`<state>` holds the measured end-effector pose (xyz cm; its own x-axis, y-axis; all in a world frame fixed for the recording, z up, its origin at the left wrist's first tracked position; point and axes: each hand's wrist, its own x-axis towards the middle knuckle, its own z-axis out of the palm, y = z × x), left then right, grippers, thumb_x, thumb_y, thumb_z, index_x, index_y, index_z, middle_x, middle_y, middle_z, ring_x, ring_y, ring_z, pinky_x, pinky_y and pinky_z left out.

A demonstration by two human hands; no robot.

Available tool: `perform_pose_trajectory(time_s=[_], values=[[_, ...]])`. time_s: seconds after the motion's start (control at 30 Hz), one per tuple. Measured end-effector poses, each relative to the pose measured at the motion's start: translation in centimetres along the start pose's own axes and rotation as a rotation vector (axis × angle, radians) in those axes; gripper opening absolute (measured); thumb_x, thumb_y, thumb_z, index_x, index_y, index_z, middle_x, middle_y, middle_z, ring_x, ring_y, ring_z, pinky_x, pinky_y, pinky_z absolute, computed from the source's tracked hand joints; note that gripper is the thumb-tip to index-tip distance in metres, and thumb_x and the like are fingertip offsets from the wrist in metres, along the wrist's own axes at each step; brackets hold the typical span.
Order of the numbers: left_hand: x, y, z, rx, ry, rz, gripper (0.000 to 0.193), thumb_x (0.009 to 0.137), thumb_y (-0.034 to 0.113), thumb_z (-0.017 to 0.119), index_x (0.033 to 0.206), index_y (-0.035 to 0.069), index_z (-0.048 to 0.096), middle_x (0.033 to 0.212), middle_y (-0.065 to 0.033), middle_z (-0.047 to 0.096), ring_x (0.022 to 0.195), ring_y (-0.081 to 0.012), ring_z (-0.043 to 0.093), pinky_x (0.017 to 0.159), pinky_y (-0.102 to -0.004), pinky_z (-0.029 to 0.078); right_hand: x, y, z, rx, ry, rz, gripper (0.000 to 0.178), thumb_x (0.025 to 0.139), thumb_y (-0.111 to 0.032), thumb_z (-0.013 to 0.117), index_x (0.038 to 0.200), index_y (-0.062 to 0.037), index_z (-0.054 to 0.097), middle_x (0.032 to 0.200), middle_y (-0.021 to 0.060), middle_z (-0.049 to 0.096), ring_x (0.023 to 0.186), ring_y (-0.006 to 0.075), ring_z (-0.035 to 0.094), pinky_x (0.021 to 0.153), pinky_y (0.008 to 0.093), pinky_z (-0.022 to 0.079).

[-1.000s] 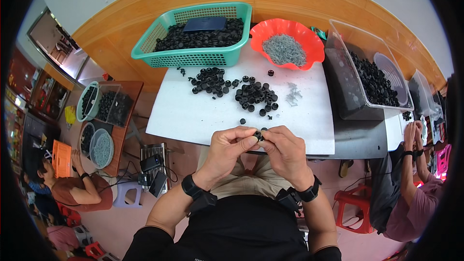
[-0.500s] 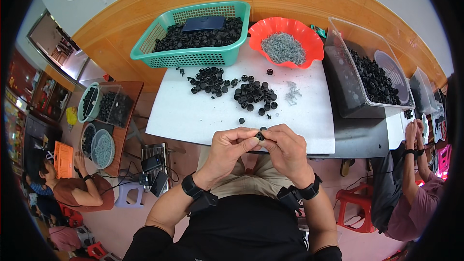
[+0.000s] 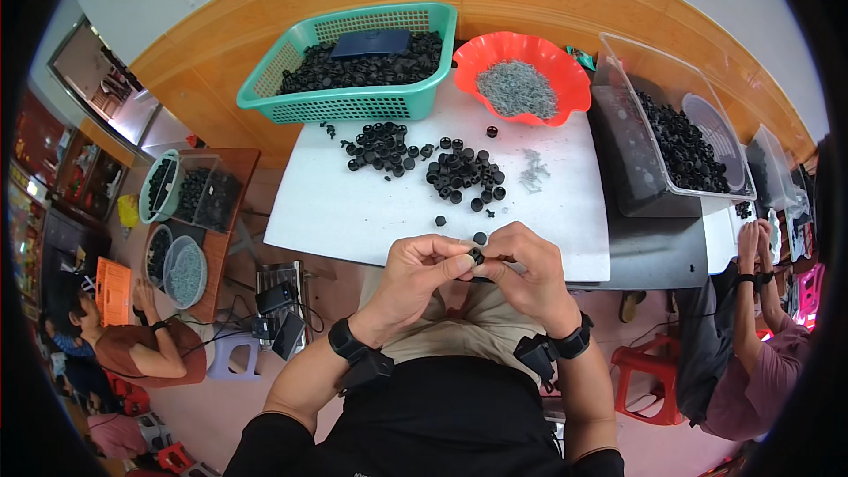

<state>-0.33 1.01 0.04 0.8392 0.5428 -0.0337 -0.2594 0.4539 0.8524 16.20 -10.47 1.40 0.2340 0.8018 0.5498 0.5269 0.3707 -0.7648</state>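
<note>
My left hand (image 3: 419, 272) is closed in a pinch around a small round black plastic cap (image 3: 477, 255) at the front edge of the white board (image 3: 336, 212). My right hand (image 3: 530, 272) meets it from the other side, thumb and forefinger closed on the same cap. The fingers cover much of it, so its details are hidden. A loose black cap (image 3: 480, 238) lies just beyond the fingertips, and a second single cap (image 3: 441, 221) rests a little to the left. Farther in are two piles, a left pile of black caps (image 3: 382, 145) and a right pile (image 3: 464, 172).
Behind the piles stand a green basket (image 3: 353, 106) of black parts and a red scalloped bowl (image 3: 570, 93) of grey pieces, with some grey pieces (image 3: 533, 171) loose on the board. A clear bin (image 3: 671, 168) stands right. Co-workers sit left and right; a red stool (image 3: 649, 371) is at right.
My right fingers have shifted slightly, and the loose cap beyond my fingertips shows more fully. The black cap stays between both hands.
</note>
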Motion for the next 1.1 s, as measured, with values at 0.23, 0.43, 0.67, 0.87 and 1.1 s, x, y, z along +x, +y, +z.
perform_pose_trajectory(time_s=[0.23,0.43,0.67,0.87,1.1], values=[[0.0,-0.2,-0.1,0.041,-0.020,-0.050,0.009,0.093,0.005,0.072,0.099,-0.002,0.072,0.090,-0.0104,0.072,0.072,-0.0131,0.066,0.064,-0.0255,0.055,0.1,-0.6,-0.8,0.085,-0.110,0.101,0.033,0.079,0.005,0.078,0.112,-0.0018,0.072,0.093,0.0103,0.066,0.078,0.0186,0.066,0.068,0.0290,0.054],[0.0,-0.2,0.3,0.050,-0.030,-0.027,0.012,0.094,0.010,0.073,0.096,-0.002,0.073,0.078,-0.0066,0.070,0.057,-0.0091,0.063,0.048,-0.0213,0.051,0.1,-0.7,-0.8,-0.034,-0.097,0.018,0.033,0.076,0.005,0.078,0.109,-0.0006,0.072,0.089,0.0100,0.068,0.074,0.0204,0.068,0.064,0.0299,0.054],[0.1,-0.2,0.3,0.073,-0.037,-0.016,0.013,0.094,0.010,0.074,0.096,-0.002,0.072,0.078,-0.0059,0.068,0.057,-0.0080,0.061,0.047,-0.0204,0.049,0.0,-0.3,-0.4,-0.106,-0.069,-0.003,0.027,0.078,0.000,0.079,0.104,-0.0011,0.072,0.089,0.0095,0.068,0.071,0.0214,0.070,0.061,0.0304,0.055],[0.4,-0.1,0.4,0.029,-0.019,-0.024,0.014,0.093,0.010,0.073,0.099,-0.002,0.070,0.080,-0.0068,0.068,0.058,-0.0086,0.062,0.047,-0.0208,0.049,0.1,-0.6,-0.7,-0.053,-0.069,0.029,0.034,0.076,-0.002,0.082,0.109,-0.0027,0.072,0.093,0.0096,0.068,0.072,0.0202,0.069,0.062,0.0301,0.055],[0.3,-0.3,0.2,0.053,-0.026,-0.042,0.013,0.093,0.009,0.074,0.098,-0.002,0.070,0.079,-0.0069,0.068,0.059,-0.0096,0.063,0.049,-0.0213,0.051,-0.1,-0.8,-0.8,-0.056,-0.078,0.040,0.038,0.076,-0.006,0.084,0.112,-0.0041,0.072,0.096,0.0091,0.067,0.069,0.0208,0.067,0.063,0.0307,0.056]])
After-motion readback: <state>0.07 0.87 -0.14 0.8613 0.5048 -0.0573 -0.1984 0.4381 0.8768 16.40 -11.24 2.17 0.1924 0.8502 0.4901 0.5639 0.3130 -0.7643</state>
